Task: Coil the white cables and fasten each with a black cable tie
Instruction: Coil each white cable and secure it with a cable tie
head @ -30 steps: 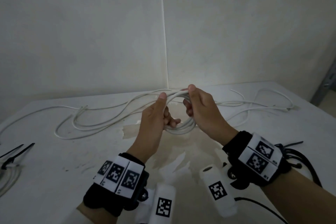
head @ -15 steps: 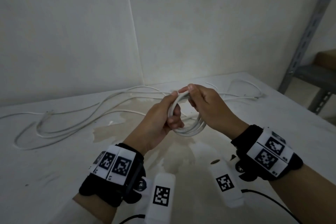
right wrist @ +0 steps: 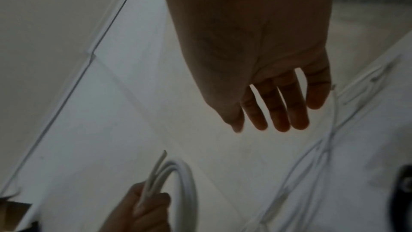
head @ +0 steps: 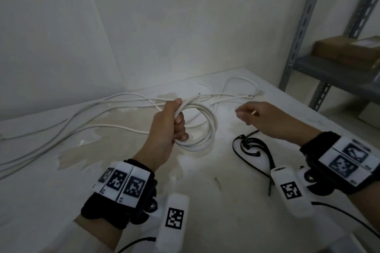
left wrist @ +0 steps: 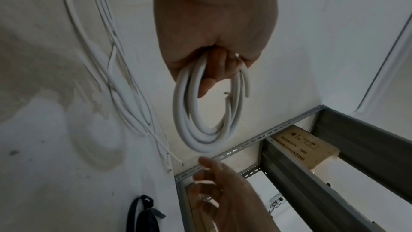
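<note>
Left hand [head: 168, 127] fisted, raised; right hand [head: 265, 118] fingers relaxed, apart, empty.

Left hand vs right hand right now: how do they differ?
The left hand is fisted, its grip closed round the coiled white cable; the right hand holds nothing, fingers straight and slightly spread. The left hand is upright; the right hand lies palm-down above the black cable ties. Both are raised off the table.
</note>
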